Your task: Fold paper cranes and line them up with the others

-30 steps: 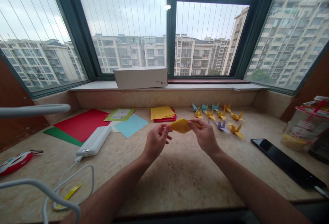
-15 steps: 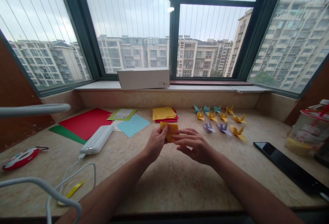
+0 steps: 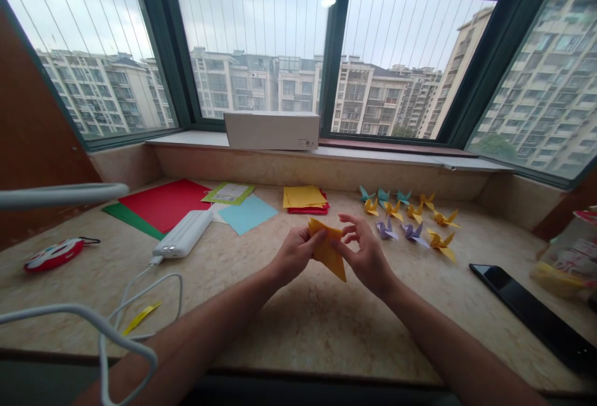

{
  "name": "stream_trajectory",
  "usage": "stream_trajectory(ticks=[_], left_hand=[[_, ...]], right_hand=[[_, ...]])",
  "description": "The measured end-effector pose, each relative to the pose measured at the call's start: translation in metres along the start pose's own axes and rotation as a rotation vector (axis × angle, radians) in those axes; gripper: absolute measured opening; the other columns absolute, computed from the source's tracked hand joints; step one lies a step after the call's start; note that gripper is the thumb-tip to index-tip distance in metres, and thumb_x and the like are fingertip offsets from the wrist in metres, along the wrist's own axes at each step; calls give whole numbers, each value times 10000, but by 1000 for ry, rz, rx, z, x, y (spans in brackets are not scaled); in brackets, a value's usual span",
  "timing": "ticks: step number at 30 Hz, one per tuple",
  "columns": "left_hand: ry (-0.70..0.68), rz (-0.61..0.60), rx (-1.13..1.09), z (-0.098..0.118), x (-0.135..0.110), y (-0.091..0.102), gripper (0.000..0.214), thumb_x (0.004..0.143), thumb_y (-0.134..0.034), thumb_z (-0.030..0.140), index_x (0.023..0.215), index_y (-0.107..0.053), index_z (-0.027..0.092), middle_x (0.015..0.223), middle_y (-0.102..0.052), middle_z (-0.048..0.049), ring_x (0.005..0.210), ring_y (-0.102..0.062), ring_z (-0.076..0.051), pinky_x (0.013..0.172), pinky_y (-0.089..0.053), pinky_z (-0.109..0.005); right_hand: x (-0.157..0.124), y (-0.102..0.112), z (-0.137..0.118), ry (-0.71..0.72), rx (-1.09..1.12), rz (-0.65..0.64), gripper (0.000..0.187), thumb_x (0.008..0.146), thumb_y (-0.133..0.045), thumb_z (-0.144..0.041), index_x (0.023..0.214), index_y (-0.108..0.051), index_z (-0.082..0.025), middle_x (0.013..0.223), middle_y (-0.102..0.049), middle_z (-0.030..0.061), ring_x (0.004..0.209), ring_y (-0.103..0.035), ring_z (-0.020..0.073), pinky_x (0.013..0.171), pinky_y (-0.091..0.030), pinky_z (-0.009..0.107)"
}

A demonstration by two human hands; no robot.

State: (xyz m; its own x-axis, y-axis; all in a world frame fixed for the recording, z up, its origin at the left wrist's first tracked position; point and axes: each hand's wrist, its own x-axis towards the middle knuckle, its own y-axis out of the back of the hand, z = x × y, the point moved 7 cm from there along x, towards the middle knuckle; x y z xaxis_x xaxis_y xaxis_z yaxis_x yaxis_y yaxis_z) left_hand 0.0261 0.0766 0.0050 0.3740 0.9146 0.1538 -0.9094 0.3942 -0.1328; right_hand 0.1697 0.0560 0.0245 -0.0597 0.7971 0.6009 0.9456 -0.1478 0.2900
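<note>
Between my two hands, above the marble-patterned counter, is a folded piece of yellow origami paper (image 3: 330, 258), tilted with one corner pointing down. My left hand (image 3: 298, 250) pinches its left side, thumb on top. The thumb of my right hand (image 3: 366, 253) presses the paper's right side, with the other fingers bent and raised near its upper edge. Just beyond lies a stack of yellow and red paper squares (image 3: 305, 198). Right of my hands, several folded paper cranes stand in rows: teal ones (image 3: 383, 197) at the back, yellow ones (image 3: 441, 242) and purple ones (image 3: 413, 234) nearer.
To the left lie red paper (image 3: 163, 203), green paper (image 3: 135, 218), light blue paper (image 3: 247, 213), a white power bank (image 3: 183, 234) with a cable, and a red-and-white cutter-like object (image 3: 55, 255). A black phone (image 3: 527, 313) and plastic container (image 3: 569, 257) are right. A white box (image 3: 272, 130) sits on the sill.
The yellow paper has been turned so that a pointed corner now hangs down. My right hand has gone from fingers laid over it to thumb against it. The view has shifted slightly.
</note>
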Motion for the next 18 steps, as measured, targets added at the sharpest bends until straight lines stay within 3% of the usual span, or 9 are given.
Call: stream_trajectory(ticks=[6,8,10,12,15,18], left_hand=[[-21,38,95,5,2,3,529,864,-512,627,987,-601,120,828,-688,-78,683,-682,-188,569,-562,-295],[-83,88,225,11,4,13,494,904,-477,579,1081,-574,128,871,-696,-92,740,-690,-201,581,-560,-292],[-206,87,444,21,5,19,412,900,-554,466,1139,-570,131,926,-701,-105,814,-686,-207,663,-561,-309],[-348,60,715,30,3,20,282,889,-587,355,1070,-616,141,987,-690,-109,874,-668,-212,716,-550,-319],[-559,-67,1051,38,-4,8,135,903,-555,238,937,-656,154,967,-672,-92,930,-634,-213,827,-507,-340],[-630,-328,1281,30,-11,-11,156,907,-525,147,850,-670,149,884,-669,-77,861,-630,-197,804,-481,-307]], right_hand=[[3,-3,20,-179,285,-80,439,842,-671,-370,1226,-526,-215,819,-628,9,765,-615,173,707,-519,316],[5,-3,21,-181,235,-164,451,837,-671,-358,1241,-529,-218,810,-635,4,739,-607,166,679,-504,302],[5,-3,20,-155,78,-266,408,847,-649,-310,1235,-558,-222,809,-649,4,709,-595,156,663,-484,292],[3,-5,20,-111,-103,-360,406,851,-626,-239,1252,-565,-236,795,-657,-4,681,-580,145,662,-473,287],[-2,-13,26,-53,-260,-491,430,843,-607,-148,1262,-569,-236,788,-669,-10,684,-586,142,691,-482,286],[-1,-22,32,63,-355,-537,350,854,-619,-138,1190,-622,-234,859,-696,19,790,-622,170,773,-494,317]])
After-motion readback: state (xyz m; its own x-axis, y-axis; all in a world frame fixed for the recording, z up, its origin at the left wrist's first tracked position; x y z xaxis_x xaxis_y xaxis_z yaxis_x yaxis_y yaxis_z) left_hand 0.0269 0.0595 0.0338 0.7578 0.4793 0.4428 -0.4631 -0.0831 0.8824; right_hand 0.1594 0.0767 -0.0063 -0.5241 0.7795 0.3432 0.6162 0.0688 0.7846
